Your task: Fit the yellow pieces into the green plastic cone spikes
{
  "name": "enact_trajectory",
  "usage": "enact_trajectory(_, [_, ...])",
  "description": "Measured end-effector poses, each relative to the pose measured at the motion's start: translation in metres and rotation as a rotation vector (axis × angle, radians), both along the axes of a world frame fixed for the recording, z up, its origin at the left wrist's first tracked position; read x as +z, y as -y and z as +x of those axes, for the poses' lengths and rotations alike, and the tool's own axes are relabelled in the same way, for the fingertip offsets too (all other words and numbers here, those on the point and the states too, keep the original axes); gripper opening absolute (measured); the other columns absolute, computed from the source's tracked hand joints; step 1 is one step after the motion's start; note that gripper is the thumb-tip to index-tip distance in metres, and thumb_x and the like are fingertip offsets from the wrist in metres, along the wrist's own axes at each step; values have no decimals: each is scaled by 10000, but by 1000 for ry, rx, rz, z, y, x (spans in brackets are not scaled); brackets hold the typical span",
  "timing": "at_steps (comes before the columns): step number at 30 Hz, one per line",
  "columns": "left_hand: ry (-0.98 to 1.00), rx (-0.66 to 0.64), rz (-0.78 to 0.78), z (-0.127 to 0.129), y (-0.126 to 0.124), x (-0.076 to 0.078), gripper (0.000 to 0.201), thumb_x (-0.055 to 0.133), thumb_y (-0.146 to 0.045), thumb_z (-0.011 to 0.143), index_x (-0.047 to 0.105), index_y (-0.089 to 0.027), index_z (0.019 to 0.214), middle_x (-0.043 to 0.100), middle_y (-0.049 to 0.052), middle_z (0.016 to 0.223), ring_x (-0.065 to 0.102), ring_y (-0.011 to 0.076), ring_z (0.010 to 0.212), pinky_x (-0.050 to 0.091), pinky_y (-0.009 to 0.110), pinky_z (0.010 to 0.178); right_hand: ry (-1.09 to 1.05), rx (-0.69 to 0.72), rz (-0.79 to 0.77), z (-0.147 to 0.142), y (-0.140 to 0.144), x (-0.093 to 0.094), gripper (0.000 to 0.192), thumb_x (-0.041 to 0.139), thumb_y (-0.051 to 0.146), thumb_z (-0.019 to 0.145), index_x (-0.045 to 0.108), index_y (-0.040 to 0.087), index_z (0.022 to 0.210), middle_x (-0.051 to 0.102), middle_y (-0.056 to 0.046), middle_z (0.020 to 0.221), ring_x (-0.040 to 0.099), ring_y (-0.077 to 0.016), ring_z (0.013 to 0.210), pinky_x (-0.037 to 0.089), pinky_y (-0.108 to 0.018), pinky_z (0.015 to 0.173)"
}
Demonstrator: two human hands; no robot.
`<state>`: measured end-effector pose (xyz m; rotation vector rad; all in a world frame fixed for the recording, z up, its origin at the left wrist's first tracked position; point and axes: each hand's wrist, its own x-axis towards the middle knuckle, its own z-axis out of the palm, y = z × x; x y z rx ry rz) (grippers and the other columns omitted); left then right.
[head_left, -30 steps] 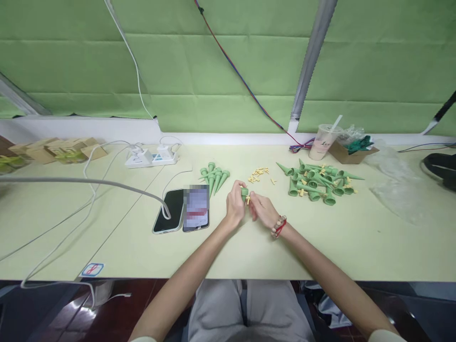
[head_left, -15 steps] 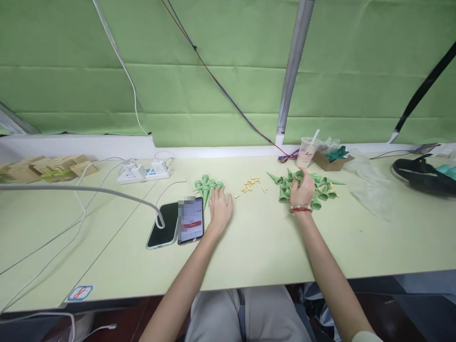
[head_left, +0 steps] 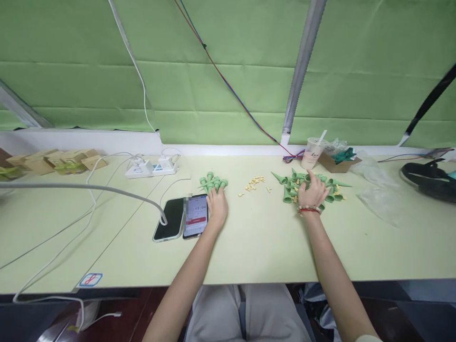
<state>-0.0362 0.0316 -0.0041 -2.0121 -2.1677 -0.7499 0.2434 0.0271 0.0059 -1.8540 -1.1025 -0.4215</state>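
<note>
1. Cones of green plastic sit under both of my hands: a small tidy cluster of green cones (head_left: 213,183) at my left fingertips and a larger loose heap of green cones (head_left: 302,184) under my right palm, both on the pale counter (head_left: 256,242).
2. Left hand (head_left: 216,206) lies flat with the fingers stretched forward onto the near ends of the small cluster. Its grip looks released, nothing clenched in it.
3. Right hand (head_left: 312,194) is spread over the middle of the heap, fingers splayed among the cones. I cannot tell whether that grip has closed on one of them or only rests on top. A beaded bracelet (head_left: 309,209) with a red cord circles that wrist.
4. Between the two hands, a little ahead of them, lies a scatter of small yellow pieces (head_left: 254,183), apart from both piles.
5. Just to the left of my left hand are two phones side by side, the nearer lit phone (head_left: 195,216) almost touching the hand and a dark phone (head_left: 170,225) beyond it with a white cable (head_left: 107,190) ending on it.
6. Farther left and ahead is a white power strip (head_left: 151,167).
7. Ahead of my right hand stand a plastic cup (head_left: 312,153) with a straw and a cardboard box (head_left: 338,161).
</note>
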Motion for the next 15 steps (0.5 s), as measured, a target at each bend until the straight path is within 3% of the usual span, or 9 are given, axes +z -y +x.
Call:
enact_trajectory(7, [-63, 85, -37, -3, -5, -1, 319, 359, -141, 832, 559, -163, 1080, 521, 138, 1071, 465, 259, 1002, 377, 375, 855, 107, -23, 0, -7, 6, 6, 469, 386, 122, 743, 556, 220, 1168, 599, -88, 994, 452, -248, 948, 248, -430, 866])
enact_trajectory(15, [-58, 150, -22, -2, -3, -2, 238, 413, -223, 823, 602, -124, 929, 523, 159, 1039, 444, 287, 1034, 351, 399, 885, 74, 17, -245, 1, -4, -14, 432, 405, 153, 720, 606, 233, 1094, 594, -90, 1028, 417, -265, 975, 266, -437, 832])
